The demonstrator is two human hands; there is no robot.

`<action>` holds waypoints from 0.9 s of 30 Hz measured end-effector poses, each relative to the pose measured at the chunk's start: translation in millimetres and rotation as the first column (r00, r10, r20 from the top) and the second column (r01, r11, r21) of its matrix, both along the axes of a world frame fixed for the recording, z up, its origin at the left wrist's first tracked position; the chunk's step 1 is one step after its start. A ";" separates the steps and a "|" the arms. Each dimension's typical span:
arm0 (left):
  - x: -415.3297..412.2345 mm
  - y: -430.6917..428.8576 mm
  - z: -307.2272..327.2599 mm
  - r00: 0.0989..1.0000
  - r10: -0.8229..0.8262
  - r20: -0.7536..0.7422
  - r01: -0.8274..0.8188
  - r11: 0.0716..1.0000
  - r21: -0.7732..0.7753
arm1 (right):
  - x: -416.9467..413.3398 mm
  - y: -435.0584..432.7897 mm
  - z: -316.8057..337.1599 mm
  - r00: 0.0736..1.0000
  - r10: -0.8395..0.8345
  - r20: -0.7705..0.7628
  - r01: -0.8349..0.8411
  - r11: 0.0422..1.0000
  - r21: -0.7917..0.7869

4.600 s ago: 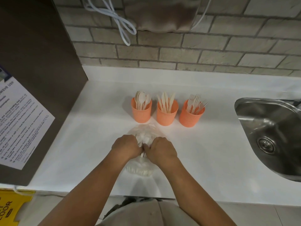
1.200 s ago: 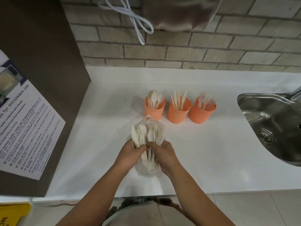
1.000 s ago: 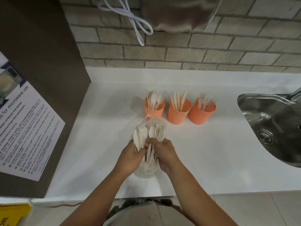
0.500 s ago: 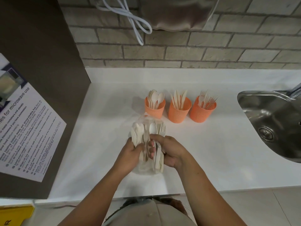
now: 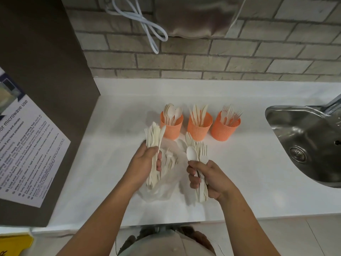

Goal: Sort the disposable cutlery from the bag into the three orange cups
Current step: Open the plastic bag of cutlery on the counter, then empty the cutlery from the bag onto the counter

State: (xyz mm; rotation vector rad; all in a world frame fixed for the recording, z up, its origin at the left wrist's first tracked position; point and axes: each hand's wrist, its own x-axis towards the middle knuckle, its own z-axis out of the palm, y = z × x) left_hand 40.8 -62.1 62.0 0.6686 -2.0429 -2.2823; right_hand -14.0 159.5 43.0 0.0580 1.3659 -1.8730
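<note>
Three orange cups stand in a row on the white counter: the left cup [image 5: 171,128] holds spoons, the middle cup [image 5: 199,128] holds knives, the right cup [image 5: 225,128] holds forks. My left hand [image 5: 145,163] grips a bundle of pale cutlery [image 5: 154,137], mostly knives with one spoon sticking out. My right hand [image 5: 208,177] grips a second bundle [image 5: 198,152] of spoons and forks. Between my hands lies the clear plastic bag [image 5: 166,183], with a few pieces still inside it.
A steel sink [image 5: 306,143] sits at the right, its tap at the edge. A dark cabinet side with a microwave notice [image 5: 27,150] walls off the left. The brick wall behind carries a white cable [image 5: 145,21] and a hanging cloth.
Both hands were together on the bag of cutlery. They have now drawn apart, each lifting its own bundle out, leaving the bag slumped on the counter.
</note>
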 end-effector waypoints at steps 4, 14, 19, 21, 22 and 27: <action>-15.4 26.2 6.9 0.996 0.069 -0.055 -0.074 0.993 -0.089 | -5.4 6.9 4.6 0.991 -0.038 -0.131 0.046 0.997 0.060; -43.7 122.9 -30.0 0.986 0.002 0.167 0.009 0.998 -0.062 | -37.8 60.1 -23.6 0.910 0.245 -0.334 -0.007 0.816 0.578; -48.1 146.4 -62.4 0.939 0.106 0.327 -0.036 0.976 -0.214 | -50.5 62.2 -50.2 0.863 0.336 -0.377 0.117 0.593 0.797; -45.9 151.9 -67.0 0.936 0.115 0.333 -0.022 0.962 -0.272 | -49.2 60.9 -53.2 0.884 0.294 -0.364 0.099 0.644 0.759; -44.6 153.8 -68.0 0.939 0.120 0.322 -0.018 0.953 -0.302 | -47.0 61.0 -52.8 0.897 0.271 -0.351 0.074 0.689 0.721; -40.4 154.6 -67.1 0.961 0.104 0.256 0.002 0.923 -0.384 | -45.7 72.9 -53.6 0.965 0.082 -0.248 0.024 0.917 0.399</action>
